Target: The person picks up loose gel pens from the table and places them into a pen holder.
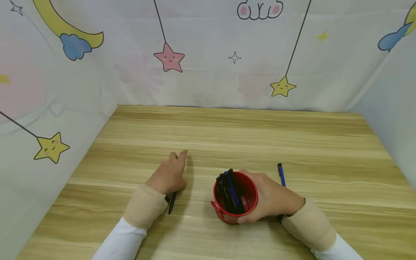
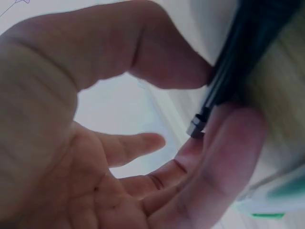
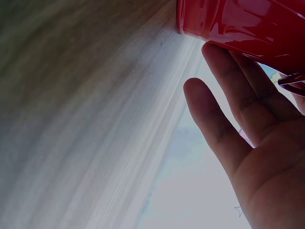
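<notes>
"Two hands occupied. State of each?"

"Left hand [image 1: 167,175]: thumb and finger pinch a black pen [image 1: 172,203]; whether it is clear of the table [image 1: 221,141], cannot tell. Right hand [image 1: 271,196]: thumb and fingers wrapped round a red bucket [image 1: 248,188], roughly in front of the person."

"Contents?"

"Several pens [image 1: 231,193], black and blue, tops above the rim. One blue pen [image 1: 282,176] lies on the table, beyond the right wrist."

"Notes on technique?"

"My judgement: keep the pinch firm and near the pen's end, so that it does not swivel. Hold the bucket low and level; its leaning pens could shift if it tips."

"Any brands or labels?"

"No legible writing on pens or bucket. Backdrop [image 1: 201,83]: printed stars and clouds, no lettering seen. Green patch, left wrist view: too blurred to read."
</notes>
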{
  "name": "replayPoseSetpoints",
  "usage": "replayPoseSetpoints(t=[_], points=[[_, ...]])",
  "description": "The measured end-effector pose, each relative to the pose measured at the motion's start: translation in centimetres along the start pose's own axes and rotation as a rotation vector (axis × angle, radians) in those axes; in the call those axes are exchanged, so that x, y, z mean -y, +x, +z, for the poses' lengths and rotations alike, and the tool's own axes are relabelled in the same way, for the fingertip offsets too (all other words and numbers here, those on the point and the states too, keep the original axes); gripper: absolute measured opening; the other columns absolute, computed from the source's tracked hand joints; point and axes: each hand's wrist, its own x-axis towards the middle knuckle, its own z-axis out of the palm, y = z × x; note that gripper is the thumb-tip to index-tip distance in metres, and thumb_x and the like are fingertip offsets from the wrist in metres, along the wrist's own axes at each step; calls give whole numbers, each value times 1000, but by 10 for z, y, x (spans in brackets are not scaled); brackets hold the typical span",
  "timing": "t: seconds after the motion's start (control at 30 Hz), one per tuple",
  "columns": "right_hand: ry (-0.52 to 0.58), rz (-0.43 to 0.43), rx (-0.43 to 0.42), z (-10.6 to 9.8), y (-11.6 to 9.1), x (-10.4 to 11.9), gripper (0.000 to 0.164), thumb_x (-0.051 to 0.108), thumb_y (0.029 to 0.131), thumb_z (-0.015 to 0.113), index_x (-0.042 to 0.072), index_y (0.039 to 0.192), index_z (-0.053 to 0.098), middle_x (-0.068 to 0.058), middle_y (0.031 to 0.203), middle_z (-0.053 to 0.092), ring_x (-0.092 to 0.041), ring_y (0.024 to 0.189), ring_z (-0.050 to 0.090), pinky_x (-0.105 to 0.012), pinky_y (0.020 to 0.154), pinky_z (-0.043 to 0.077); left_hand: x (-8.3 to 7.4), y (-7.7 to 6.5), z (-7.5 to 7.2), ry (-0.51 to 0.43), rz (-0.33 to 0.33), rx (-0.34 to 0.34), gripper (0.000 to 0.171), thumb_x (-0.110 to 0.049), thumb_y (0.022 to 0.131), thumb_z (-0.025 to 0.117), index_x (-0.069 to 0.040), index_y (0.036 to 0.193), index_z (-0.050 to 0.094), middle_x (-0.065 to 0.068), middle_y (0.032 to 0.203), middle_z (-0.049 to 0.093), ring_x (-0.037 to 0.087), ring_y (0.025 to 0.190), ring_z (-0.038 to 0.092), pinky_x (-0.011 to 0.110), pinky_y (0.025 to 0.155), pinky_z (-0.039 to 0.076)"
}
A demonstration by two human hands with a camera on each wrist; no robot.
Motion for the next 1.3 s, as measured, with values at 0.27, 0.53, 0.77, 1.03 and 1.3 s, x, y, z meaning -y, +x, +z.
replayPoseSetpoints(t=[0.27,0.53,0.77,1.03,1.3], points=[[-16,-8,-1,0,0,-1,84,39,57,85,25,129,44,9,116,57,-12,101,55,-36,80,52,1,3,1,15,29,-19,72,-8,62,64,2,129,39,17,93,53,27,70,51,40,61,48],[-3,-15,-5,-5,3,18,79,38,60,84,23,127,46,9,114,57,-11,100,55,-36,79,53,1,1,0,-10,45,-23,53,-9,63,62,-3,114,54,14,98,54,27,80,51,40,70,47],[18,-17,-5,-10,7,36,76,28,59,85,15,124,49,3,112,60,-15,99,57,-40,78,53,-2,1,-1,-48,64,-56,50,-8,62,59,-5,112,55,10,96,54,22,79,49,37,70,46],[15,-1,-1,-10,7,37,78,24,57,86,12,124,49,1,113,60,-16,100,57,-42,79,53,-2,3,-3,-91,87,-91,50,-6,63,59,-5,113,53,6,86,59,20,71,50,32,58,45],[22,-17,4,-9,7,35,76,27,59,85,12,124,49,1,111,60,-16,99,57,-42,78,53,-3,2,-6,-102,112,-137,52,-6,63,59,-5,115,52,1,68,53,20,61,46,32,52,42]])
